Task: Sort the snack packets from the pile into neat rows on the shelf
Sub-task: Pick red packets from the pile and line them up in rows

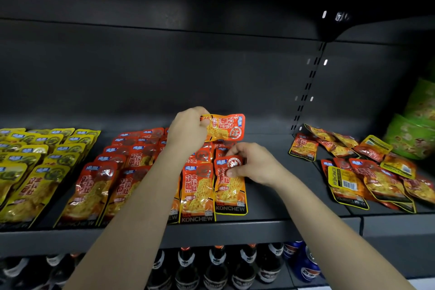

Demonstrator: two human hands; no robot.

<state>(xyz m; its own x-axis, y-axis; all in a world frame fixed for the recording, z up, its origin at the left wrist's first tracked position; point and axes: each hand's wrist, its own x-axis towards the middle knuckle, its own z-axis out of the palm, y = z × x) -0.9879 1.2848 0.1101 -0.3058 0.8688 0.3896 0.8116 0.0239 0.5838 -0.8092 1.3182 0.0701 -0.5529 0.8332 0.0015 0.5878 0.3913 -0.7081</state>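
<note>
Shelf [270,195] lies open between orange rows [197,192] and pile [367,180].

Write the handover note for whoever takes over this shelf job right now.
Left hand: holds an orange packet raised over the rows.
Right hand: pinches the top of the front packet of the rightmost orange row.
Done: yellow rows and orange rows laid on the shelf.
Left: the pile on the right is unsorted.
</note>
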